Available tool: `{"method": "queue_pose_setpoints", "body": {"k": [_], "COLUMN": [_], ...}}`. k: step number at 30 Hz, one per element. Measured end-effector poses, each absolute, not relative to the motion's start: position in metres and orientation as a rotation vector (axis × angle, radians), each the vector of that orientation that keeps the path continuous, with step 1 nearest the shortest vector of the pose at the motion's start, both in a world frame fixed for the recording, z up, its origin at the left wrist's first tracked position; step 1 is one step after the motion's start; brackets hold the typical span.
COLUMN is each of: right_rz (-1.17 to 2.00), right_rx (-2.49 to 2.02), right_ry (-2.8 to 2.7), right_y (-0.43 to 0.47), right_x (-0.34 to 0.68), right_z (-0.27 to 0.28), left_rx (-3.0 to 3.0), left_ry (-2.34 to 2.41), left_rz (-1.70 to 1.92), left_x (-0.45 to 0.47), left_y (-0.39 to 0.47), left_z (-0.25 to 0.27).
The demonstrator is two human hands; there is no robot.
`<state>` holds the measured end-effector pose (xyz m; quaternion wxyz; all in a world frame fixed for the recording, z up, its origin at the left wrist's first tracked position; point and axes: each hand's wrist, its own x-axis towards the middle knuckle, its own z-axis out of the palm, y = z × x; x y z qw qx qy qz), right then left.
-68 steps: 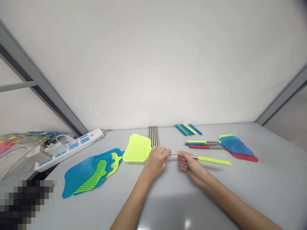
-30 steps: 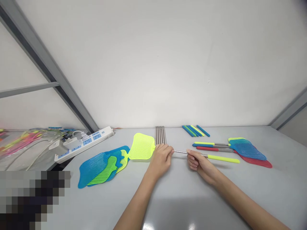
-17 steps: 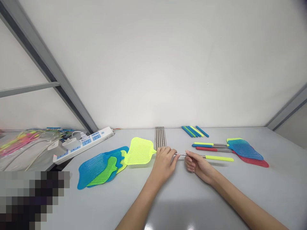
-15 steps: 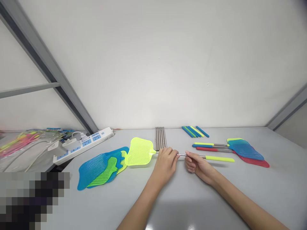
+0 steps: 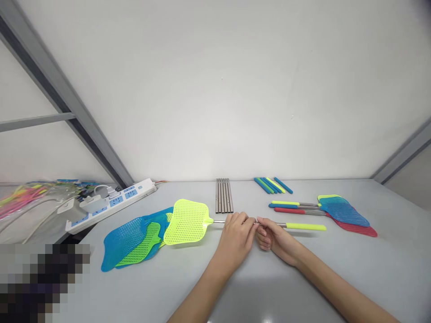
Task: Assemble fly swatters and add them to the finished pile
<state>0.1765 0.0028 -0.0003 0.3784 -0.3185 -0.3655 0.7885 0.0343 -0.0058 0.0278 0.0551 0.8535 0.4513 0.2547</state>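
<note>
A yellow fly swatter [image 5: 187, 223] is held level above the table, its perforated head to the left and its yellow grip to the right. My left hand [image 5: 238, 233] is closed over the thin metal rod, fingers on top. Right beside it, my right hand [image 5: 274, 237] pinches the rod between thumb and curled fingers. Under and left of the yellow head lie loose swatter heads, a blue one [image 5: 123, 240] and a green one [image 5: 143, 246] among them. Behind my hands stands a row of metal rods [image 5: 224, 196] lying side by side.
Several coloured grip sleeves [image 5: 269, 185] lie at the back of the table. On the right is a pile of swatters with blue [image 5: 345, 210] and red [image 5: 360, 228] heads. A power strip [image 5: 114, 204] with plugs and cables runs along the left edge, near bagged items [image 5: 30, 197].
My left hand has slid right along the rod, close to my right hand, leaving more bare rod beside the yellow head. The head sits slightly lower and further left in view.
</note>
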Motion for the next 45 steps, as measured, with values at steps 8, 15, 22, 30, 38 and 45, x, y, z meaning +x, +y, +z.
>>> {"method": "queue_pose_setpoints", "body": {"k": [8, 15, 22, 30, 38, 45], "right_rz": [2.010, 1.996, 1.993, 1.974, 1.956, 1.939], "right_rx": [-0.843, -0.829, -0.880, -0.884, -0.922, -0.919], "right_ry": [-0.918, -0.919, -0.920, -0.943, -0.999, -1.001], "right_y": [0.0030, 0.0025, 0.0026, 0.0029, 0.0029, -0.0009], "right_x": [0.1765, 0.1764, 0.1764, 0.1767, 0.1761, 0.1737], "right_z": [0.0005, -0.0008, 0.0005, -0.0011, 0.0017, 0.0067], "left_rx": [2.548, 2.540, 2.543, 2.598, 2.608, 2.689], "left_ry": [1.378, 1.404, 1.426, 1.425, 1.448, 1.447], "left_rz": [0.794, 0.763, 0.753, 0.727, 0.724, 0.740], "left_x": [0.0333, 0.0346, 0.0353, 0.0343, 0.0326, 0.0312], "left_y": [-0.0046, -0.0033, -0.0027, -0.0020, -0.0002, 0.0016], "left_z": [0.0264, 0.0237, 0.0220, 0.0220, 0.0213, 0.0238]}}
